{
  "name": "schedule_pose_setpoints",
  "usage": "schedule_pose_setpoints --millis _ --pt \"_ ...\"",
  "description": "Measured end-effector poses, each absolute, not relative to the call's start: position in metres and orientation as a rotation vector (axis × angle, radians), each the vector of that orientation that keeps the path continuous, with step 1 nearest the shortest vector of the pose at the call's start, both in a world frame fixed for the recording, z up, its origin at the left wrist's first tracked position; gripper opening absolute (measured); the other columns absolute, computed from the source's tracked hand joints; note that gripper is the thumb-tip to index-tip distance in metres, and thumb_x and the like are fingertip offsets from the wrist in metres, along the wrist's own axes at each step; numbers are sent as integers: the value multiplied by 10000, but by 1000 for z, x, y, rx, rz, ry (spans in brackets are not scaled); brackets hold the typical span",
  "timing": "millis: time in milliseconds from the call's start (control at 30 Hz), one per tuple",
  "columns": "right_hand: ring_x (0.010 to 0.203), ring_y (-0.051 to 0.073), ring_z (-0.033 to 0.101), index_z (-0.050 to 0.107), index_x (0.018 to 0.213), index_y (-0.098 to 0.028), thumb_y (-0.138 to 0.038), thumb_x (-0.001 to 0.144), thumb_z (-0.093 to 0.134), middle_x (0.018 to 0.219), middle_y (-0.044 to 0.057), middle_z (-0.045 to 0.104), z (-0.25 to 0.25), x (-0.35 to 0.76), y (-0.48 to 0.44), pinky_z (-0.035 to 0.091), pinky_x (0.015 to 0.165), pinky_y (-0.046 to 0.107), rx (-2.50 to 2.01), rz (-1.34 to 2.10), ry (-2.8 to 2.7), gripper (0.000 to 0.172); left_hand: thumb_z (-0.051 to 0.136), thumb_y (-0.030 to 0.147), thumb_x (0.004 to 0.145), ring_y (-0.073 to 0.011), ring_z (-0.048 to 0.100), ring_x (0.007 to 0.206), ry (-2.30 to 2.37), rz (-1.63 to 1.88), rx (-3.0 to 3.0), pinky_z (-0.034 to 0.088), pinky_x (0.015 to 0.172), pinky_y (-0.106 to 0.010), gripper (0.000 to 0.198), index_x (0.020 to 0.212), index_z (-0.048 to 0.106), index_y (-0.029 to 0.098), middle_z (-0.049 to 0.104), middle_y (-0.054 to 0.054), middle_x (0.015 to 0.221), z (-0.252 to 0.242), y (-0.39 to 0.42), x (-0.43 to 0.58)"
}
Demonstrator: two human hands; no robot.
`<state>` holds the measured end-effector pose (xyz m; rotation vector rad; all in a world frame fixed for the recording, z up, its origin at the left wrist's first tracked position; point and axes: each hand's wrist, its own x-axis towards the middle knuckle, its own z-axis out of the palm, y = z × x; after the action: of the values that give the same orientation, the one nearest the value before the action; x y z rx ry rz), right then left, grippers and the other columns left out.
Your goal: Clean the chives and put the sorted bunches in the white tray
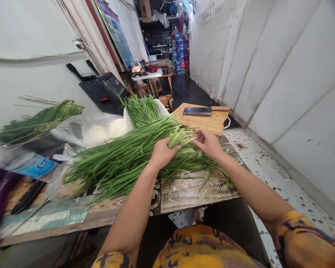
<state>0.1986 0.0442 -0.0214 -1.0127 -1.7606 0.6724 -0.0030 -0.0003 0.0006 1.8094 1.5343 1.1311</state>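
In the head view, the left hand (163, 152) grips a bunch (180, 137) of long green stalks near its pale ends, the thumb laid over the near side; the other fingers are mostly hidden behind the stems. The right hand (209, 144) is at the tips of those pale ends, thumb and forefinger bent toward each other; whether they pinch a strand, I cannot tell.

The bunch is above the right half of the table (170, 203), its pale ends toward the right edge. The rest of the stalks (114, 154) lie heaped across the middle, leaves toward the left. Scraps (180, 186) litter the surface by the near edge. At the far right corner sits a board (201, 123) with a cleaver (197, 111) on it; a white tub (163, 108) of more greens stands along the far edge. Eggplants (2, 197) and a black handle (29, 197) lie at the left end.

The bunch should be light and limp at the leaves, firmer at the pale ends, perhaps slick if damp, and easily bruised. Best hold: just behind those ends, snug without squeezing.
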Motion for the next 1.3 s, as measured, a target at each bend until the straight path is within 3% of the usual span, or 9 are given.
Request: schedule_pose_setpoints --millis 133,233,367,533,900,1200,1300 --pt "590 121 499 658 793 -169 -339 730 684 688 15 616 -18 198 41 418 605 265 -901 706 -1798 183 702 285 703 -231 688 887 1510 1158 1760 515 873 -346 318 983 724 135 754 -56 968 1 1 -6" --pt "517 104 481 670 793 -161 -428 709 712 590 -12 584 -18 196 40 400 516 244 -944 1001 -1650 283 699 288 700 -236 688 901 1501 1188 1746 510 897 -362 341 1002 722 131 751 -66 987 1 1 -7" --pt "419 72 439 646 646 -140 -549 672 729 528 -2 577 -21 192 41 340 396 215 -1045 1270 -1424 419 698 293 695 -240 687 890 1522 1185 1763 513 891 -370 324 971 726 127 752 -70 962 0 1 -6" --pt "425 58 466 636 604 -137 -519 605 799 517 -8 578 -23 190 40 385 391 191 -887 1518 -1318 415 696 287 696 -237 688 877 1535 1165 1763 519 878 -365 302 957 727 138 754 -58 946 1 0 -6" --pt "446 77 533 663 665 -129 -439 602 797 609 15 642 -19 186 34 464 408 208 -865 1516 -1244 343 697 293 690 -229 688 860 1513 1158 1761 523 867 -350 317 960 726 128 756 -55 935 4 -1 -5" --pt "418 65 477 635 628 -147 -310 593 697 560 -2 606 -20 182 35 401 390 188 -970 1538 -1177 178 696 286 692 -227 689 839 1513 1107 1801 532 841 -341 283 926 730 131 757 -46 911 5 -3 -2" --pt "429 83 460 633 608 -159 -317 608 632 541 1 593 -22 184 37 384 412 210 -1047 1387 -1301 158 708 297 688 -229 691 861 1511 1120 1737 527 861 -345 310 946 730 127 757 -52 929 5 -2 -4"
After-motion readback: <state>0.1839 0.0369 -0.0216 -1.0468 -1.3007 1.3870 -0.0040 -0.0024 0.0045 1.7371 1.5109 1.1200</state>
